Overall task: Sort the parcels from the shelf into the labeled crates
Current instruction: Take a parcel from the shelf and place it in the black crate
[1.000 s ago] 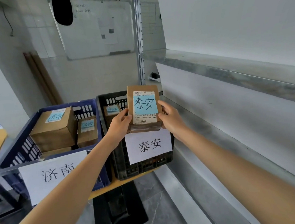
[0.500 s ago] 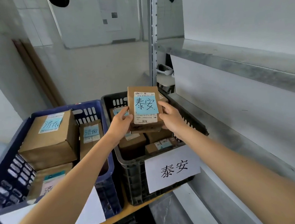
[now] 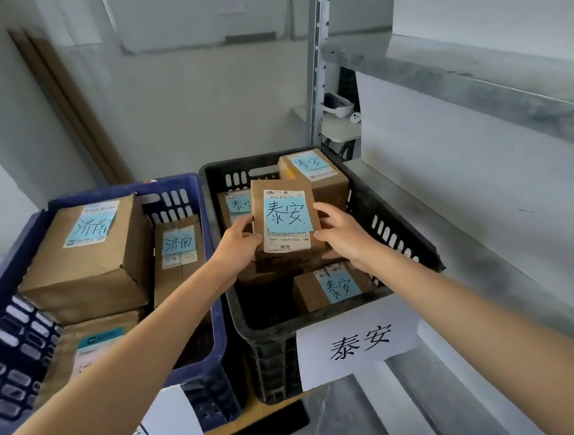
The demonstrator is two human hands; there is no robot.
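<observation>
Both arms reach forward at mid-frame. The left hand (image 3: 238,243) and right hand (image 3: 343,237) grip the sides of a brown parcel (image 3: 287,219), label up, over the black crate (image 3: 273,326). It is lower than a moment ago, close above the boxes (image 3: 332,287) inside.

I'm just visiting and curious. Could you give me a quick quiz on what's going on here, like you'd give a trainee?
1. The held parcel is over which crate? A) blue crate B) black crate C) neither
2. True or false: only the left hand holds the parcel.
3. What is written on the parcel's blue note?
Key: 1. B. 2. False: the right hand grips it too. 3. 泰安, matching the black crate's paper sign.
</observation>
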